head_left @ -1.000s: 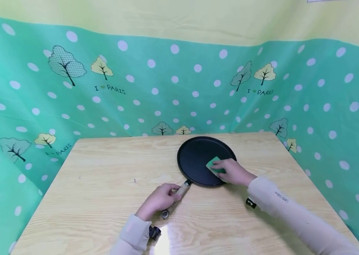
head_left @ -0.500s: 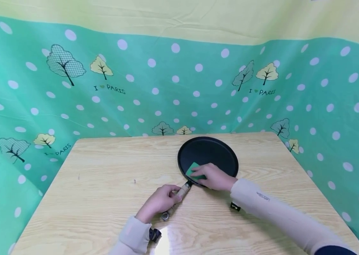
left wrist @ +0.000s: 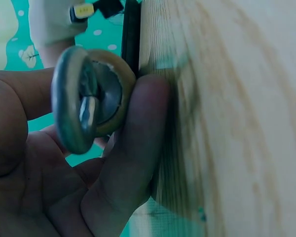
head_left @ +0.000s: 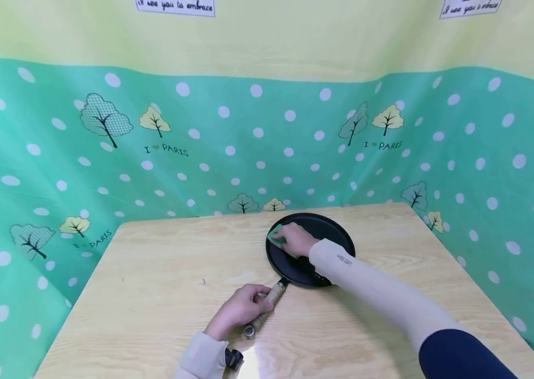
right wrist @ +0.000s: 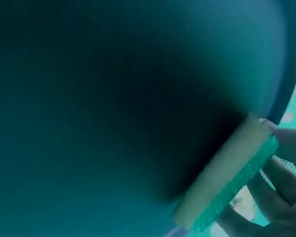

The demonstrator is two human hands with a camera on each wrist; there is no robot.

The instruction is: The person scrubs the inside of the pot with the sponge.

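Note:
A round, flat black frying pan (head_left: 328,231) lies on the wooden table, its handle (head_left: 273,293) pointing toward the near left. My left hand (head_left: 242,304) grips that handle, thumb on one side and fingers on the other. The left wrist view shows the metal hanging ring (left wrist: 69,101) at the handle's end. My right hand (head_left: 296,239) pinches a sponge (head_left: 274,235) at the pan's left rim. Up close, the sponge (right wrist: 227,175) has a pale foam layer facing the pan surface (right wrist: 89,123) and a green scouring layer under the fingers (right wrist: 271,192).
The light wooden table (head_left: 172,279) extends around the pan. Behind it and along both sides hangs a green polka-dot curtain (head_left: 229,131) printed with trees. My right forearm crosses over the pan's near right rim.
My right hand has swept the sponge from the pan's right side leftward to near the handle, then away along the left rim. My left hand keeps its grip. The head view has tilted up slightly.

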